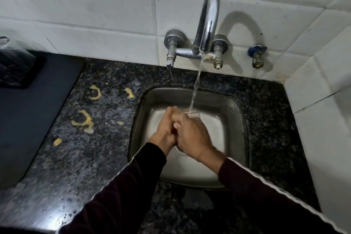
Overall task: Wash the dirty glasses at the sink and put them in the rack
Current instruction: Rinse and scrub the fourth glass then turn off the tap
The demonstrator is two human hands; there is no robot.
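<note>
A clear glass [194, 114] is held over the steel sink [235, 119], right under the running stream of water [196, 85] from the chrome tap [208, 23]. My right hand [191, 137] wraps round the glass from the near side and hides most of it. My left hand [166, 129] presses against the glass from the left with curled fingers; a small yellowish thing [174, 116] shows at its fingertips, and I cannot tell what it is. Both hands touch each other above the basin.
Speckled dark granite counter [98, 157] surrounds the sink, with yellowish ring-shaped residue [84, 119] left of it. A dark mat [28, 116] and a black plastic bag [13, 62] lie at far left. A blue-handled valve [256, 54] and tiled walls stand behind and to the right.
</note>
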